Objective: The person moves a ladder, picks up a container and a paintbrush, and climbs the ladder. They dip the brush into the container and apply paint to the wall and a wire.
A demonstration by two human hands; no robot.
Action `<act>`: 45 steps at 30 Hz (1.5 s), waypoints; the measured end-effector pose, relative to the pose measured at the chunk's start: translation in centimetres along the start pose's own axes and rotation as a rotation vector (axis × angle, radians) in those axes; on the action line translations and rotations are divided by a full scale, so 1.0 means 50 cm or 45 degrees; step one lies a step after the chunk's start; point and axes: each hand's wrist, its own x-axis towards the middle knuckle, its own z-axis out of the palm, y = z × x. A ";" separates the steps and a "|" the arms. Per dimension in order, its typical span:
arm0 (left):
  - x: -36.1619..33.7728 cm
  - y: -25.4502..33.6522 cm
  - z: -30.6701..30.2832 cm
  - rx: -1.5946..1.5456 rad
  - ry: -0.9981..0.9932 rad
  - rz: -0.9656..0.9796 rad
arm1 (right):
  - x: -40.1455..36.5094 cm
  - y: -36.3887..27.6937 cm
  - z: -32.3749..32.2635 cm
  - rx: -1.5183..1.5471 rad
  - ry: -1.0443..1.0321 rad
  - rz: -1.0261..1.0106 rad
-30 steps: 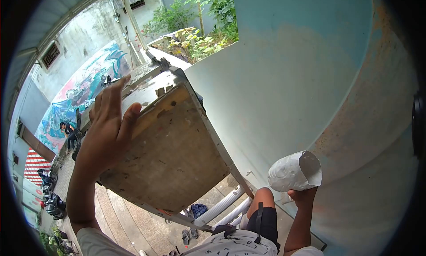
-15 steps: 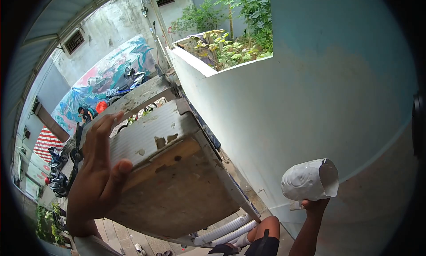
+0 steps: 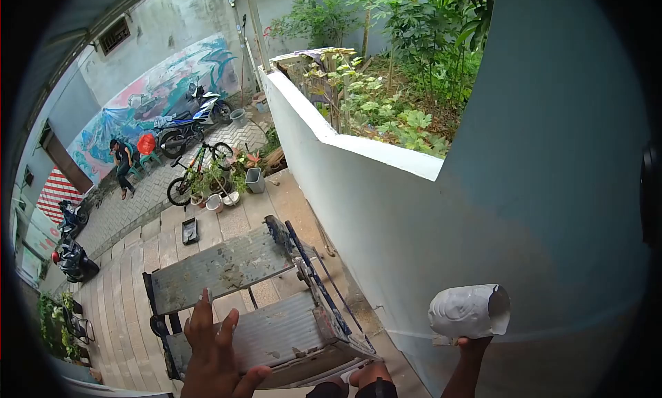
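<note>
Left hand [image 3: 217,350] spread flat on ladder [image 3: 276,332] top, fingers apart. Right hand [image 3: 473,344] closed round the handle of roller [image 3: 463,312], loaded white, just beside wall [image 3: 552,191], low right. Best: brace on left palm, roller square to wall, even pressure, no overreach.

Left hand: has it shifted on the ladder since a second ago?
Yes. The left hand clasped the ladder's top step at its side edge, thumb underneath; now it rests on top of that step.

The paint-flecked stepladder [image 3: 227,267] stands on the paved floor [image 3: 131,288], where a dark tray [image 3: 189,230] lies nearby.
</note>
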 end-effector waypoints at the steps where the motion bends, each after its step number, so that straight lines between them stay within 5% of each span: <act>1: 0.003 0.000 -0.004 -0.010 0.003 0.012 | 0.009 -0.045 0.019 -0.010 0.009 -0.010; 16: -0.007 -0.010 0.034 -0.179 0.141 -0.052 | 0.065 -0.311 0.099 0.060 -0.266 0.243; 19: -0.015 -0.011 0.040 -0.030 0.269 -0.025 | 0.052 -0.346 0.099 0.040 -0.273 0.076; 21: -0.019 -0.013 0.049 -0.207 0.242 -0.016 | 0.043 -0.389 0.093 -0.046 -0.284 0.053; 26: 0.070 0.076 0.097 -0.612 0.723 0.352 | 0.017 -0.458 0.068 -0.093 -0.266 0.066; 28: 0.118 0.125 0.156 -1.182 0.867 0.557 | 0.003 -0.467 0.064 -0.080 -0.192 0.073; 32: 0.174 0.328 0.103 -1.556 -0.026 0.891 | -0.031 -0.498 0.044 -0.111 -0.113 0.117; 33: 0.206 0.345 0.113 -1.259 -0.169 1.110 | -0.040 -0.505 0.044 -0.142 -0.101 0.129; 37: 0.241 0.405 0.158 -1.207 -0.621 1.351 | -0.060 -0.538 0.029 -0.211 -0.083 0.128; 41: 0.258 0.438 0.166 -1.294 -0.676 1.426 | -0.058 -0.553 0.041 -0.266 -0.066 0.184; 45: 0.252 0.452 0.150 -1.484 -0.648 1.248 | -0.046 -0.570 0.061 -0.233 -0.061 0.171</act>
